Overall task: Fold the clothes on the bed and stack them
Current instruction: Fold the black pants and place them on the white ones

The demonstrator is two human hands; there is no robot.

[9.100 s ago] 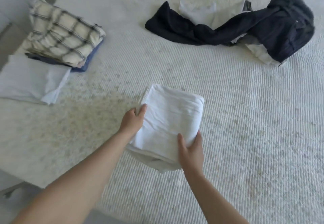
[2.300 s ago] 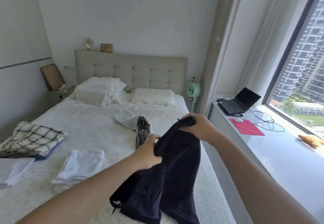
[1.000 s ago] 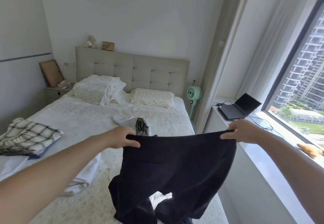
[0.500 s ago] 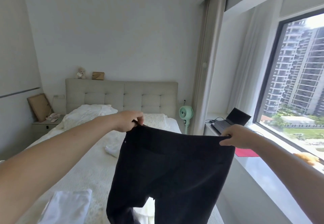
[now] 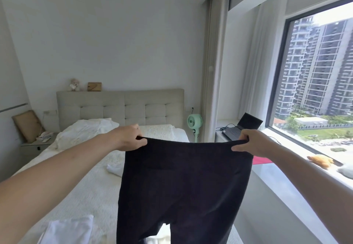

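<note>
Trousers, dark and full length, hang in the air in front of us above the bed, held up by the waistband. Our left hand pinches the left end of the waistband, thumb below and fingers curled over the top; our right hand grips the right end in the same way. The waistband is stretched nearly level between the two hands, and the legs hang straight down past the lower edge of the view, so we cannot see the hems.

To do this step well, we judge the following points to matter:

- Keep both grips at equal height so the legs hang without twist.
- Bring the two hands together to lay one leg on the other, matching the side seams.
- Lower the garment onto bare bedcover, not onto the folded white cloth lying near the front of the bed, nor the loose white garment beyond it.
- Smooth each fold flat before making the next one.
</note>
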